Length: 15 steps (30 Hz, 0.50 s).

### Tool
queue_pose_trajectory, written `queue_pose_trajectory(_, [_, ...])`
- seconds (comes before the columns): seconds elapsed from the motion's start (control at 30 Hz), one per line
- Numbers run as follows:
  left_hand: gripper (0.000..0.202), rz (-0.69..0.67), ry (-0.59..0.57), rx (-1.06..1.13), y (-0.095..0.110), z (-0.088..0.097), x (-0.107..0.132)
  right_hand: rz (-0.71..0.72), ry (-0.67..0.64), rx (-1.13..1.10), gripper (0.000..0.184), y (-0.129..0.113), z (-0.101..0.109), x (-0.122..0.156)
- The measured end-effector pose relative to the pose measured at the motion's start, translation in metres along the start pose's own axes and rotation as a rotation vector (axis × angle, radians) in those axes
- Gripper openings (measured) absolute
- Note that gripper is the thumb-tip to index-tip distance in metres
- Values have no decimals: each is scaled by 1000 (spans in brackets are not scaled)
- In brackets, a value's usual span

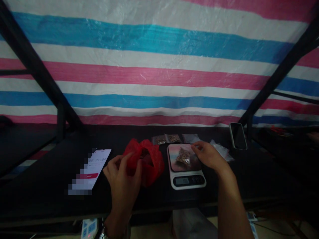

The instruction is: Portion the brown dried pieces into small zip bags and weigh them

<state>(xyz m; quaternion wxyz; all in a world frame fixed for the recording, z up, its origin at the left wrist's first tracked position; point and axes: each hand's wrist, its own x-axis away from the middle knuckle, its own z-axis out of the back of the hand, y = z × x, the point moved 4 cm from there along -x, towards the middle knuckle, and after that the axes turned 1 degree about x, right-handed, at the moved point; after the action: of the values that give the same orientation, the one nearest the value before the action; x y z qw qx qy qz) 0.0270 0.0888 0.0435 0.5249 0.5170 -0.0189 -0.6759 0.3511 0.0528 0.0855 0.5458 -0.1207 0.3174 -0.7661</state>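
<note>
My left hand (124, 176) is closed on the near left rim of a crumpled red plastic bag (154, 172), whose top gapes; its dark contents are hard to make out. Right of it stands a white kitchen scale (188, 182) with a lit display. On its plate rests a small clear bag of brownish bits (183, 156). At the plate's upper right edge, the thumb and fingers of my right hand (209, 154) come together beside that bag. Whether they pinch its edge does not show.
Small filled bags (172, 138) lie behind the scale, beside a flat clear bag (190, 138). More clear bags (220, 149) lie right of my right hand. One phone (238, 136) leans at back right; another phone (96, 166), showing a timer, is left. Striped sheeting (159, 76) hangs behind the black table.
</note>
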Motion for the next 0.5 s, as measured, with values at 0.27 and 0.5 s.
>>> queue_pose_trajectory(0.27, [18, 396, 142, 323, -15, 15, 1, 4, -26, -31, 19, 3, -8, 0])
queue_pose_trajectory(0.5, [19, 550, 323, 738, -35, 26, 2, 69, -14, -112, 16, -7, -3, 0])
